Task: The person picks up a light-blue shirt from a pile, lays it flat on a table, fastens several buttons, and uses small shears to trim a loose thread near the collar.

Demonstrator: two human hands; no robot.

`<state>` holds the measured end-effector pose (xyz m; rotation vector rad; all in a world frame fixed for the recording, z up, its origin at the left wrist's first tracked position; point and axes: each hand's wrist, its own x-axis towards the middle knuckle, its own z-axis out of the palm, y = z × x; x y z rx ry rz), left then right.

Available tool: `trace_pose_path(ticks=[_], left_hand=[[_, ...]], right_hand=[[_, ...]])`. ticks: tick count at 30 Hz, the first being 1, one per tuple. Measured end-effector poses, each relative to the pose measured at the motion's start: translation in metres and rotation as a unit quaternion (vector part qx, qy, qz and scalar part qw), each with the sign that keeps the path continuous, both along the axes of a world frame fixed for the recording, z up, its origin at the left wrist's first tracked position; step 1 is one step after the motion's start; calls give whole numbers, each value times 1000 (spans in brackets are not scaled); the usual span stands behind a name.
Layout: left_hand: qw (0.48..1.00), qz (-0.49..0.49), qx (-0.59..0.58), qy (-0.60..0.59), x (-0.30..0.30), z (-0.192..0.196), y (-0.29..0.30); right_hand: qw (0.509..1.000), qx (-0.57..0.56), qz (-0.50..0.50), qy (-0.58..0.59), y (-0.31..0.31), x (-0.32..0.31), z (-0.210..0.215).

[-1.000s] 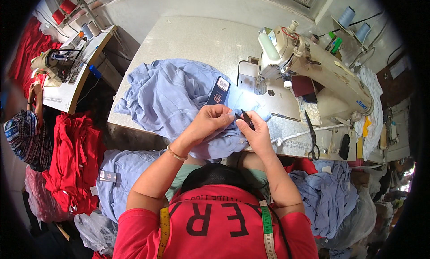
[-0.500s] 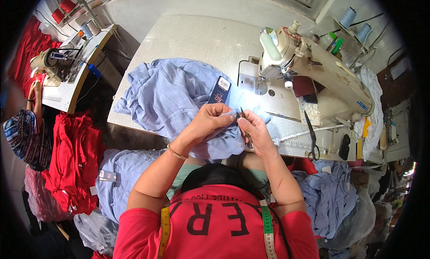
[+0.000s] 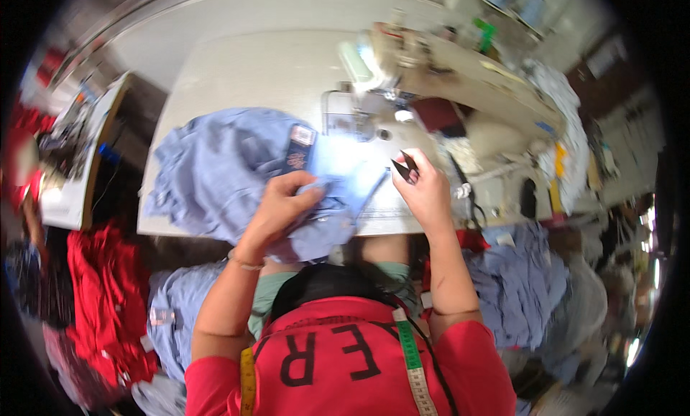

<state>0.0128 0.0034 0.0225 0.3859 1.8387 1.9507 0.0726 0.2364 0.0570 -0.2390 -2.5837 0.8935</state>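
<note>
The right hand (image 3: 422, 189) is closed around a pair of small black metal thread snips (image 3: 410, 175), their two pointed blades parted and aimed up and to the left. The left hand (image 3: 287, 198) grips a crumpled light-blue cloth garment (image 3: 230, 153), thumb and fingers pressed together on its folds (blur hides exactly how much fabric is pinched). That garment lies on the left front part of a broad, pale grey flat-topped table (image 3: 223, 64), its lower folds hanging over the front edge. The snips are just beyond its right side; whether they touch the fabric cannot be told.

Just above the left hand, a dark navy rectangular card tag (image 3: 298, 148) with a white sticker rests on the garment. A thin pale bracelet (image 3: 246, 263) circles the left wrist. Beyond the right hand stands a cream-coloured metal sewing machine (image 3: 489, 92), its head over the table. A pair of black-handled scissors (image 3: 477, 213) and a black oblong object (image 3: 528, 197) lie to the right, near the front edge.

Farther out, a heap of blue cloth garments (image 3: 517, 286) is below the table's right end, and bright red cloth garments (image 3: 108, 301) hang in a bundle at the left.
</note>
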Motion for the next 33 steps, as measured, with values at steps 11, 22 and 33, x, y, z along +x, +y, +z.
trace_pose_path(ticks=[11,22,33], left_hand=[[999,-35,24,-27,-1,-1,3],[999,-33,32,-14,-1,-3,3],[998,-38,33,-23,2,2,2]], right_hand=[[947,184,-219,-145,96,51,-29],[939,246,-193,-147,110,58,-36],[908,410,-2,88,60,76,40]])
